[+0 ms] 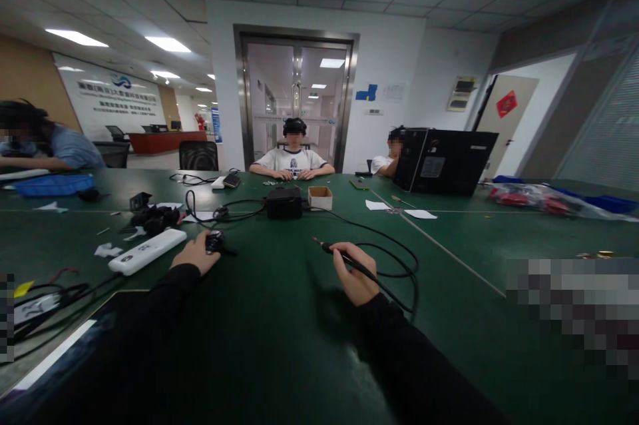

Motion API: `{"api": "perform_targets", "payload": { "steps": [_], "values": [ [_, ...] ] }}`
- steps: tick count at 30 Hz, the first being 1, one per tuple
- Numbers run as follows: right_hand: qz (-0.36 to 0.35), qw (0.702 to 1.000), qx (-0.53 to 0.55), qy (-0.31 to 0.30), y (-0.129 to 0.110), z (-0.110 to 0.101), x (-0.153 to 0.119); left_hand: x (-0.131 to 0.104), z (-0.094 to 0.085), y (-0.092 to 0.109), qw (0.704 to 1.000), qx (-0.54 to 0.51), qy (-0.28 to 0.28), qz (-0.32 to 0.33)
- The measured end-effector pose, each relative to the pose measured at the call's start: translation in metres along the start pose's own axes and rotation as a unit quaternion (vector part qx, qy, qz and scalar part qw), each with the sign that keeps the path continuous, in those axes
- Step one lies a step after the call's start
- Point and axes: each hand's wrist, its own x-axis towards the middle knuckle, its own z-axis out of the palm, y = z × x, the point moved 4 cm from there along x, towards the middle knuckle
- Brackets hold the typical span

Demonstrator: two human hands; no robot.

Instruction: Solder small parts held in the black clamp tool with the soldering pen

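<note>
My right hand [357, 272] is closed around a soldering iron [327, 248] like a pen, its bare tip pointing up and left above the green table. The black cord of the iron loops away to the right. On the left, my left hand [197, 255] rests low over the table with its fingers closed on a small black part [214, 242], whose exact kind I cannot make out. A white power strip [148, 252] lies just left of that hand. Ahead, between the hands, sits a black box-shaped unit [283, 204] with cables running to it.
A small open cardboard box [320, 198] stands beside the black unit. Black parts and cables [154, 218] clutter the left. White papers [421, 214] and a black computer case [446, 162] are at right. A person [294, 162] sits opposite; others sit at both sides.
</note>
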Motion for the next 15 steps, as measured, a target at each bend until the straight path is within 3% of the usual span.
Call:
{"api": "perform_targets", "payload": {
  "steps": [4,9,15],
  "values": [
    [0.003,1.000,0.000,-0.004,0.000,0.000,0.000,0.000,-0.002,-0.027,0.999,0.009,0.027,-0.037],
    [-0.001,1.000,-0.011,-0.002,-0.002,-0.001,0.002,0.002,-0.006,-0.043,0.995,0.026,0.073,-0.055],
    [-0.005,1.000,-0.006,-0.002,-0.003,-0.002,0.002,0.004,-0.010,-0.055,0.994,0.050,0.006,-0.093]
  ]
}}
